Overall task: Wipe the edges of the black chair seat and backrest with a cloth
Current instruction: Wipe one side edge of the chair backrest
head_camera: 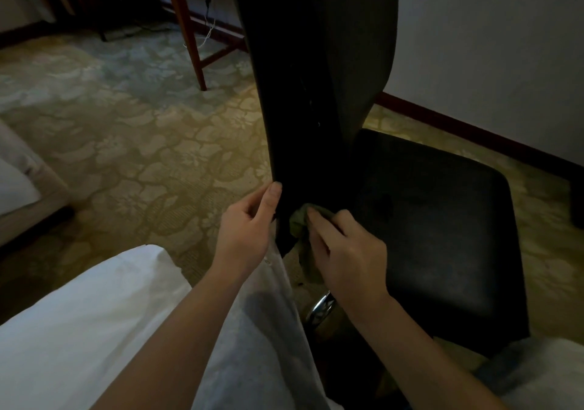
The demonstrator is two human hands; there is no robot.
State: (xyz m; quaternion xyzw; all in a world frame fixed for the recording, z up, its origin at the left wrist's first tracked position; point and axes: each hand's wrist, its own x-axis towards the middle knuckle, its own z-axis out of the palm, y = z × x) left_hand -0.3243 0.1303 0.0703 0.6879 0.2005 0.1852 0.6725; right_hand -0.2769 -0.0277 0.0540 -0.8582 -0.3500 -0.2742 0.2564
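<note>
The black chair's tall backrest (303, 78) rises up the middle of the view, seen from its side edge. Its black seat (442, 236) lies to the right. My left hand (249, 223) grips the lower left edge of the backrest, thumb on the near side. My right hand (344, 248) holds a crumpled olive-green cloth (300, 223) and presses it against the bottom of the backrest, where it meets the seat. Part of the cloth hangs down under my fingers.
A chrome chair column (322, 308) shows below the seat. A white bed corner (94, 315) fills the lower left. A wooden table leg (189, 27) stands at the back on patterned carpet (142, 131). A white wall with a dark red baseboard (474, 131) runs on the right.
</note>
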